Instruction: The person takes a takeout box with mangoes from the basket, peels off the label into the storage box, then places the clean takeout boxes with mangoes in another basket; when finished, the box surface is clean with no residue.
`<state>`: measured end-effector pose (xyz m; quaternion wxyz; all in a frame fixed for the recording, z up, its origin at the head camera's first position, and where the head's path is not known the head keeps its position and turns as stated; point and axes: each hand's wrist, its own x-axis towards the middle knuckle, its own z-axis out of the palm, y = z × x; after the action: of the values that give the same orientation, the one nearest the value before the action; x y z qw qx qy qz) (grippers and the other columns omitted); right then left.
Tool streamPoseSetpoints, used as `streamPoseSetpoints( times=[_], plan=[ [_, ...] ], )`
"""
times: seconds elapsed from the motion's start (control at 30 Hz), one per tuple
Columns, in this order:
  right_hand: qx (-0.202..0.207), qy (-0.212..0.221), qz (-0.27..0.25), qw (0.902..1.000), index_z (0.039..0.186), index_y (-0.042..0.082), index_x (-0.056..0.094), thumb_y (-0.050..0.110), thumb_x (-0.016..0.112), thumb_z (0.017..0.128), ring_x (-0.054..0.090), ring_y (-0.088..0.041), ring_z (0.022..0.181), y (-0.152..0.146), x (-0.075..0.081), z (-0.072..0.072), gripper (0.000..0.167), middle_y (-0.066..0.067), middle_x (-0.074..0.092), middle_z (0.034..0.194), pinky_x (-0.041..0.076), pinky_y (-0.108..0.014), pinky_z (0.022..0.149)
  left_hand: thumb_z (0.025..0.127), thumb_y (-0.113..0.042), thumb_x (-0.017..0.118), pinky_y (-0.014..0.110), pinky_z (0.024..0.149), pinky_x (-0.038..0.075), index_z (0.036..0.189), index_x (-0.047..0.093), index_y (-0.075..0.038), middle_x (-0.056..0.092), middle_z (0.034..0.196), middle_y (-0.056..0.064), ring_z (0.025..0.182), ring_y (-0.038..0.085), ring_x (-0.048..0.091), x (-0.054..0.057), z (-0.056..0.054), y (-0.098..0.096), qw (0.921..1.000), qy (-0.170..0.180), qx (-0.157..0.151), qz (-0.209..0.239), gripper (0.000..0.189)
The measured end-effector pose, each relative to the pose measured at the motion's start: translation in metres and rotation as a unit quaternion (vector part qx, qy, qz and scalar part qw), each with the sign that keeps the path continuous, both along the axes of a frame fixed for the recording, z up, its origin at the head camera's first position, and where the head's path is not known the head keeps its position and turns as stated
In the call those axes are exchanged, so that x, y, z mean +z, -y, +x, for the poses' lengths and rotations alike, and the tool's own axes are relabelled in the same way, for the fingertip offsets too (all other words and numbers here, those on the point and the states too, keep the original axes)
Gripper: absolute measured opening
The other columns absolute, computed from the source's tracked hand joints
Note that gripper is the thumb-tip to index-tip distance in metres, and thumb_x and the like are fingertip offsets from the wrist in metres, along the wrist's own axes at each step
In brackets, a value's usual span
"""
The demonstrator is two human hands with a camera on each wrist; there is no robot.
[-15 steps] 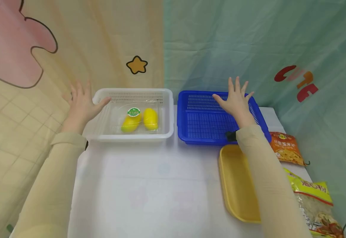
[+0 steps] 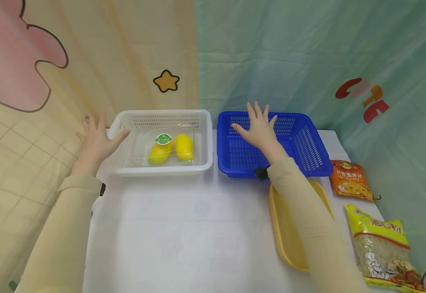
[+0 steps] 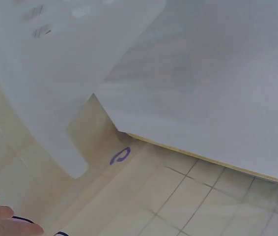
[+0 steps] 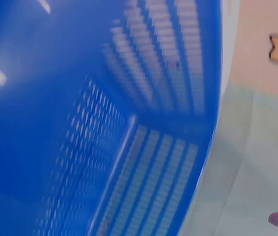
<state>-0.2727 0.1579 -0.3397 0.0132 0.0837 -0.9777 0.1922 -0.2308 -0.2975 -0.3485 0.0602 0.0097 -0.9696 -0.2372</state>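
Now right hand (image 2: pixel 259 133) sits further left, over blue basket (image 2: pixel 236 158) at worktop's (image 2: pixel 183 228) back edge, left hand (image 2: pixel 96 143) beside white basket (image 2: pixel 161 170), both splayed, so nothing's gripped.

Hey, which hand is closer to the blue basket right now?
The right. The right hand is spread over the blue basket in the head view; the left hand is farther off, by the left end of the white basket.
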Motion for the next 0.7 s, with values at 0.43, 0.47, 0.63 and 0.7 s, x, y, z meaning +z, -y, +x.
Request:
streamPoseSetpoints(
  times=[0.43, 0.47, 0.63, 0.7],
  plan=[
    [0.057, 0.019, -0.031, 0.9977, 0.158, 0.014, 0.018, 0.059, 0.054, 0.093, -0.007, -0.044, 0.151, 0.075, -0.023, 0.011, 0.087, -0.014, 0.006, 0.166, 0.001, -0.068, 0.115, 0.097, -0.061, 0.044, 0.071, 0.113, 0.008, 0.155, 0.006, 0.006, -0.004, 0.161, 0.032, 0.147, 0.054, 0.0, -0.03, 0.012, 0.014, 0.9983, 0.02, 0.01, 0.053, 0.096],
    [0.061, 0.02, -0.035, 0.9973, 0.158, 0.014, 0.019, 0.057, 0.055, 0.094, -0.005, -0.044, 0.151, 0.08, -0.023, 0.012, 0.085, -0.015, 0.007, 0.166, 0.003, -0.067, 0.116, 0.097, -0.06, 0.044, 0.07, 0.114, 0.01, 0.155, 0.006, 0.006, -0.002, 0.161, 0.032, 0.146, 0.054, 0.003, -0.031, 0.013, 0.015, 0.9978, 0.023, 0.013, 0.061, 0.095],
    [0.071, 0.03, -0.074, 0.9942, 0.156, 0.009, 0.026, 0.051, 0.057, 0.095, 0.018, -0.038, 0.151, 0.105, -0.023, 0.016, 0.08, -0.017, 0.019, 0.164, 0.022, -0.053, 0.12, 0.1, -0.054, 0.039, 0.068, 0.11, 0.025, 0.156, 0.007, 0.001, 0.012, 0.159, 0.033, 0.14, 0.057, 0.024, -0.035, 0.018, 0.022, 0.9903, 0.063, 0.049, 0.114, 0.084],
    [0.073, 0.038, -0.089, 0.9926, 0.155, 0.008, 0.028, 0.05, 0.057, 0.096, 0.03, -0.036, 0.147, 0.115, -0.023, 0.017, 0.078, -0.017, 0.024, 0.162, 0.029, -0.049, 0.118, 0.102, -0.051, 0.037, 0.067, 0.108, 0.029, 0.156, 0.011, 0.0, 0.018, 0.158, 0.033, 0.138, 0.057, 0.028, -0.036, 0.018, 0.025, 0.9871, 0.077, 0.064, 0.125, 0.079]
  ],
)
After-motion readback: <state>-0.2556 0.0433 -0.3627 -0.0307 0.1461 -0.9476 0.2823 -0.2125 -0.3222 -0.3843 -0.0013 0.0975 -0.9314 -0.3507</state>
